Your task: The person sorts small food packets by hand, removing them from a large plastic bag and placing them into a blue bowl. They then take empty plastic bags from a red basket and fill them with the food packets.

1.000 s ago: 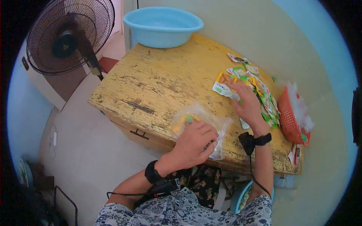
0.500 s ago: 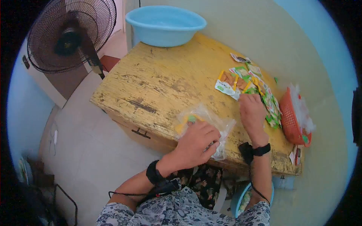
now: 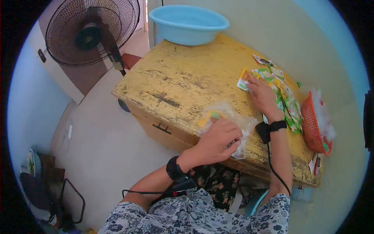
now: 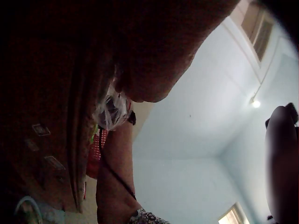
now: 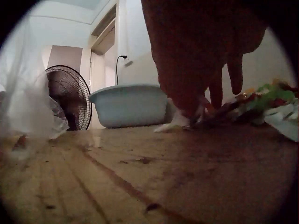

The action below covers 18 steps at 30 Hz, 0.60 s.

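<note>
In the head view my left hand [image 3: 218, 144] grips the edge of a clear plastic bag [image 3: 248, 124] near the table's front edge; a yellow and green packet [image 3: 215, 115] shows inside it. The left wrist view has crinkled plastic [image 4: 112, 111] at the dark fingers. Farther right, my right hand [image 3: 264, 96] reaches over a white and yellow packet [image 3: 242, 84], fingers on it, beside a heap of green and white packets [image 3: 290, 107]. Seen from the right wrist, that hand [image 5: 201, 51] points its fingers down, some straight and apart, at a white packet edge [image 5: 176, 122].
A blue basin [image 3: 189, 27] stands at the back of the worn yellow table [image 3: 175, 78]. A red basket [image 3: 311, 124] with plastic bags sits at the right by the wall. A standing fan [image 3: 91, 35] is beyond the table's left side.
My right hand has drawn back from the packets, then reached forward over them again. The left hand stays at the bag. The head view has shifted, moving the scene rightward.
</note>
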Each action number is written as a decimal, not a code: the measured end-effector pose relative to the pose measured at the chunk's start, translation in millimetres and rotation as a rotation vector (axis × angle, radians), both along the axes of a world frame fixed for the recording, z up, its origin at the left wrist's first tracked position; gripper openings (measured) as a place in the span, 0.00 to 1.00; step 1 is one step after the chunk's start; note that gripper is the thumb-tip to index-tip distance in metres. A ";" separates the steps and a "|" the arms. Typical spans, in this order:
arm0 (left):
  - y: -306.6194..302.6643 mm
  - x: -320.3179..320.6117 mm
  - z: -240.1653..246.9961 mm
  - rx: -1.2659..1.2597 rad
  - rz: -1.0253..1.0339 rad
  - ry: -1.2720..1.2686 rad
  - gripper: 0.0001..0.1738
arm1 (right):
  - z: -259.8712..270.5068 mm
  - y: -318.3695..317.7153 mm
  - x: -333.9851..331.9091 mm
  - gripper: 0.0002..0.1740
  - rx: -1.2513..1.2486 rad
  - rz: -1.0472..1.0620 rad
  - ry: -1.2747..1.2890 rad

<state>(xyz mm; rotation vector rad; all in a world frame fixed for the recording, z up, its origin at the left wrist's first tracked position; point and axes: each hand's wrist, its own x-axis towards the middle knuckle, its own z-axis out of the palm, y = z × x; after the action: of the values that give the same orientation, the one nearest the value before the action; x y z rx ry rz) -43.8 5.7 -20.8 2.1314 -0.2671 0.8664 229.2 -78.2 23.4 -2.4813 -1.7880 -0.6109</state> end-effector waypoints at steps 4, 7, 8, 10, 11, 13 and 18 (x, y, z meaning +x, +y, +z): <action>-0.5 1.3 -2.6 0.033 -0.004 -0.004 0.08 | 13.4 -4.4 -17.1 0.16 -0.046 -0.145 0.032; -0.4 2.1 -3.5 0.054 0.003 -0.016 0.08 | 26.5 -20.2 -42.0 0.16 0.172 -0.042 0.027; -0.8 2.7 -3.9 0.055 0.005 -0.026 0.08 | 27.5 -29.9 -47.2 0.15 0.261 -0.054 0.013; -0.8 1.9 -3.3 0.044 0.004 -0.018 0.08 | 26.7 -53.0 -59.5 0.12 0.439 -0.079 -0.014; -0.3 0.9 -2.6 0.041 0.001 -0.012 0.08 | 27.9 -63.5 -67.2 0.11 0.504 -0.110 -0.023; -0.2 0.2 -0.8 0.044 0.008 -0.001 0.07 | 33.2 -86.7 -82.3 0.10 0.638 -0.177 -0.047; -2.1 0.9 -2.1 0.039 0.012 -0.001 0.07 | 42.2 -142.2 -130.3 0.11 0.859 -0.384 0.579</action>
<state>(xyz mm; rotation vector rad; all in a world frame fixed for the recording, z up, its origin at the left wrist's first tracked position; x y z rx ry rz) -42.9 3.6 -22.9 2.1710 -0.2741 0.8753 98.8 -220.4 65.7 -2.0489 -0.6408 -0.4531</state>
